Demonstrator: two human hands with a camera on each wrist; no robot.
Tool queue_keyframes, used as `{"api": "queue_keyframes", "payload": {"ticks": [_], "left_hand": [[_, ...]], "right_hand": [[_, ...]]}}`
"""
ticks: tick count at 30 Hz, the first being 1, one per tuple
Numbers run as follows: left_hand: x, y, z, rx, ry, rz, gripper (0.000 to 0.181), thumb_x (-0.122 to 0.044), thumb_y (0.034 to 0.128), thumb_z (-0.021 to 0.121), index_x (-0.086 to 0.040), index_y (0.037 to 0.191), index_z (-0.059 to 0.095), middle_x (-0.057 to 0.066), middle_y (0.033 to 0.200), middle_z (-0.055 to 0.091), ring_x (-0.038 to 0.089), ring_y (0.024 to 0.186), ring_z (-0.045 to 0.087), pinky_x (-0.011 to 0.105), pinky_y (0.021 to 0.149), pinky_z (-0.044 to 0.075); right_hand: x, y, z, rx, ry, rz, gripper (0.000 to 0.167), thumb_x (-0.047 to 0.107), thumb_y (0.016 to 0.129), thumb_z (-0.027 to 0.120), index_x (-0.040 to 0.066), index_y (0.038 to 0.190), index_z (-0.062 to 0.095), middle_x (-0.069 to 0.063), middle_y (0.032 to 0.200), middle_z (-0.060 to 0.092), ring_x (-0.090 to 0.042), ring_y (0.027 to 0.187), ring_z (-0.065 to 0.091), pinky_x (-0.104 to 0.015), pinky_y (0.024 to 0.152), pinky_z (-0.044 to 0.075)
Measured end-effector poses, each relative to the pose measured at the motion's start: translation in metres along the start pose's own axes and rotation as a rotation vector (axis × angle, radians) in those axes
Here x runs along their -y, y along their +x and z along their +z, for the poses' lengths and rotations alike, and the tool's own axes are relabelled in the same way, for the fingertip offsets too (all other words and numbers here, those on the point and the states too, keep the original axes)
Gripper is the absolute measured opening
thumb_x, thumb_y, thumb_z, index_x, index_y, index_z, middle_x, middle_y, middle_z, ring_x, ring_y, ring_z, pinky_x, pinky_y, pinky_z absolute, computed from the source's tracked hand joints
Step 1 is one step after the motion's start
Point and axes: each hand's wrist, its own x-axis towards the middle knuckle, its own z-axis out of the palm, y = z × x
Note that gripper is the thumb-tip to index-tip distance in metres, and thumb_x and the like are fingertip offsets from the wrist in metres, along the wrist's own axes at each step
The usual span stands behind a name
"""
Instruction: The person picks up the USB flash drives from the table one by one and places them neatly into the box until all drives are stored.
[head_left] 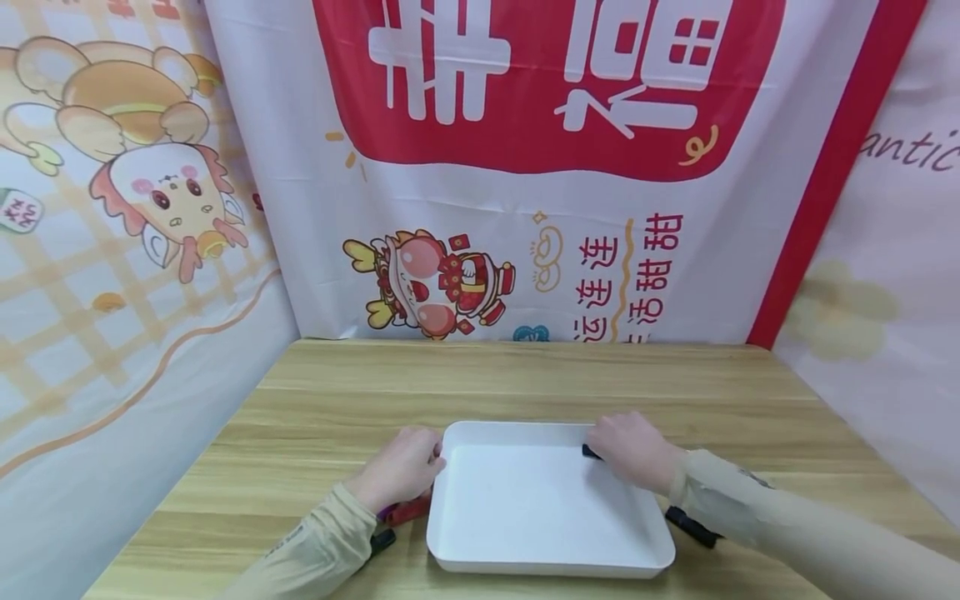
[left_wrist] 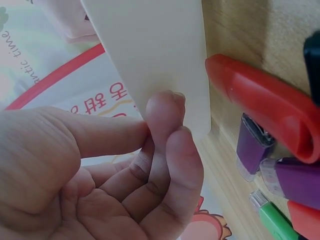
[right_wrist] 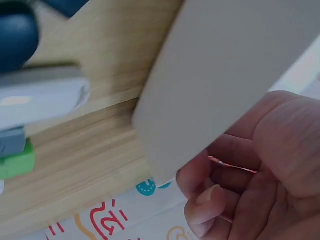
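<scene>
A shallow white rectangular tray (head_left: 551,508) is between the two hands in the head view. My left hand (head_left: 405,467) grips its left rim, and in the left wrist view the thumb and curled fingers (left_wrist: 167,115) meet at the tray's wall (left_wrist: 155,45). At the far right corner, my right hand (head_left: 633,450) holds the rim. The right wrist view has its curled fingers (right_wrist: 195,175) against the outer wall (right_wrist: 210,75). A small black piece (head_left: 591,452) shows beside the right hand; its kind cannot be told.
Left of the tray lie a red plastic object (left_wrist: 265,105), purple pieces with clear ends (left_wrist: 255,145) and a green one (left_wrist: 272,220). Right of it are a white rounded item (right_wrist: 40,95), a dark blue one (right_wrist: 17,37) and a green block (right_wrist: 17,162). Printed cloths (head_left: 525,192) hang behind the wooden table (head_left: 525,371).
</scene>
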Motion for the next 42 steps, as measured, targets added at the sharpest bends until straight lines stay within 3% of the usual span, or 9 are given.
{"api": "queue_keyframes", "payload": {"ticks": [5,13,17,23,33,42], "left_hand": [[0.001,0.001,0.002,0.002,0.011,0.01,0.03,0.002,0.0923,0.059,-0.009,0.065,0.051,-0.003,0.054,0.046,0.007,0.044,0.044,0.023,0.044,0.037],[0.0,0.005,0.004,0.015,-0.005,0.028,0.032,0.002,0.0936,0.057,-0.009,0.064,0.049,-0.004,0.052,0.044,0.006,0.042,0.041,0.021,0.042,0.035],[-0.001,0.005,0.003,0.013,0.001,0.017,0.033,0.003,0.0932,0.057,-0.009,0.064,0.049,-0.003,0.052,0.043,0.007,0.043,0.041,0.022,0.042,0.035],[0.003,0.004,0.003,0.028,0.0,-0.009,0.028,0.001,0.0936,0.058,-0.008,0.068,0.054,-0.001,0.056,0.047,0.009,0.045,0.044,0.023,0.043,0.038],[0.001,0.003,0.0,0.017,0.019,-0.018,0.029,0.001,0.0933,0.06,-0.008,0.067,0.053,0.0,0.058,0.048,0.01,0.048,0.044,0.025,0.046,0.039],[0.001,0.001,0.001,0.023,0.016,-0.024,0.027,0.0,0.0944,0.059,-0.008,0.069,0.054,-0.001,0.058,0.048,0.009,0.047,0.045,0.023,0.045,0.038]], "right_hand": [[-0.004,-0.015,-0.013,-0.07,0.085,0.066,0.01,0.009,0.082,0.077,0.01,0.078,0.068,-0.001,0.069,0.057,-0.011,0.054,0.046,-0.024,0.046,0.042],[-0.022,-0.059,-0.041,-0.307,0.256,0.217,0.011,0.018,0.078,0.081,0.014,0.083,0.072,0.002,0.08,0.065,-0.011,0.064,0.06,-0.031,0.053,0.052],[-0.032,-0.077,-0.041,-0.293,0.304,0.279,0.015,0.021,0.079,0.081,0.012,0.088,0.073,0.001,0.084,0.066,-0.01,0.063,0.058,-0.033,0.052,0.052],[-0.046,-0.094,-0.028,-0.22,0.435,0.344,0.011,0.021,0.081,0.08,0.014,0.088,0.073,0.008,0.077,0.063,-0.006,0.06,0.05,-0.026,0.053,0.047],[-0.067,-0.116,-0.007,-0.122,0.449,0.291,0.015,0.02,0.08,0.081,0.013,0.09,0.073,0.012,0.078,0.061,-0.004,0.066,0.051,-0.025,0.055,0.046],[-0.093,-0.14,0.011,-0.189,0.614,0.081,0.014,0.02,0.082,0.081,0.017,0.092,0.071,0.019,0.085,0.06,0.002,0.071,0.052,-0.026,0.054,0.048]]}}
